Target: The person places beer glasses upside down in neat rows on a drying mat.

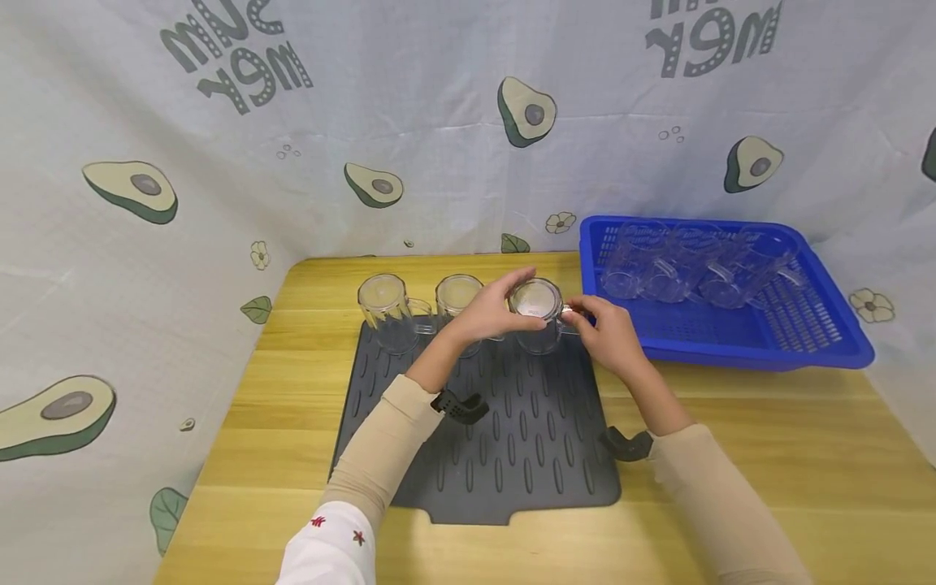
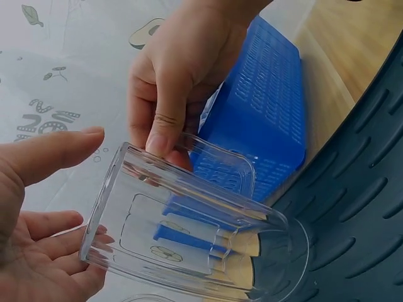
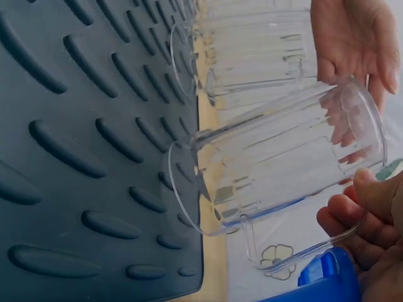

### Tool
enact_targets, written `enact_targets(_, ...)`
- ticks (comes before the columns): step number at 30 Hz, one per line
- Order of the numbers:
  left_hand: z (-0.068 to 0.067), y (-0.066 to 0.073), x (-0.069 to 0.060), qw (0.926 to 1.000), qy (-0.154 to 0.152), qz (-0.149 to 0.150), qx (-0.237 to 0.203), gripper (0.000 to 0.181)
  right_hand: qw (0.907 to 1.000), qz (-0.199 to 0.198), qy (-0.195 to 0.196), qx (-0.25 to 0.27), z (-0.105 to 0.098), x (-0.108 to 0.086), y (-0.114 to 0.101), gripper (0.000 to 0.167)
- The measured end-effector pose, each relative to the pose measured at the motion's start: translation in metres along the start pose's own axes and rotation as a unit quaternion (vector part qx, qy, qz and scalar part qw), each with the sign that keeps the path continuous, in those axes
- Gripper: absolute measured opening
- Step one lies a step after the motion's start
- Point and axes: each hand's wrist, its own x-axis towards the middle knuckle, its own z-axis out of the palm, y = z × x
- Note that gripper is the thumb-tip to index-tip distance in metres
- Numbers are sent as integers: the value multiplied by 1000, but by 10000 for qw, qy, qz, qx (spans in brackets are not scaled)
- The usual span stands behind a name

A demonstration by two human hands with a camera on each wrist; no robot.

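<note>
A clear glass mug (image 1: 537, 325) stands upside down at the back right of the grey ridged mat (image 1: 497, 431). My right hand (image 1: 607, 333) pinches its handle near the base, thumb on one side, as the right wrist view shows. Around the upturned base is my left hand (image 1: 497, 313), its thumb (image 2: 56, 154) spread away from the glass and its fingers (image 2: 60, 251) loosely extended beside it. Two more upside-down mugs, a middle mug (image 1: 457, 301) and a left mug (image 1: 391, 317), stand in the same row. My left hand partly covers the middle one.
A blue plastic basket (image 1: 731, 353) sits at the back right of the wooden table (image 1: 278, 455), with several clear glass mugs (image 1: 673, 264) lying inside. Behind the table hangs a white curtain (image 1: 439, 106) printed with avocados.
</note>
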Motion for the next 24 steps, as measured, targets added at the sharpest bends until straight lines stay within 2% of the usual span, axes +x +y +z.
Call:
enact_targets(14, 1, 2, 6, 10000, -22, -53, 64, 87, 9989, 146, 98, -423, 5, 4, -6, 28)
enact_targets(19, 3, 1, 5, 9999, 163, -8, -24, 80, 9986, 229, -5, -486, 5, 3, -6, 32)
enact_targets(24, 1, 2, 1, 9985, 418, 211, -277, 75, 9989, 191, -73, -425, 4, 2, -4, 38)
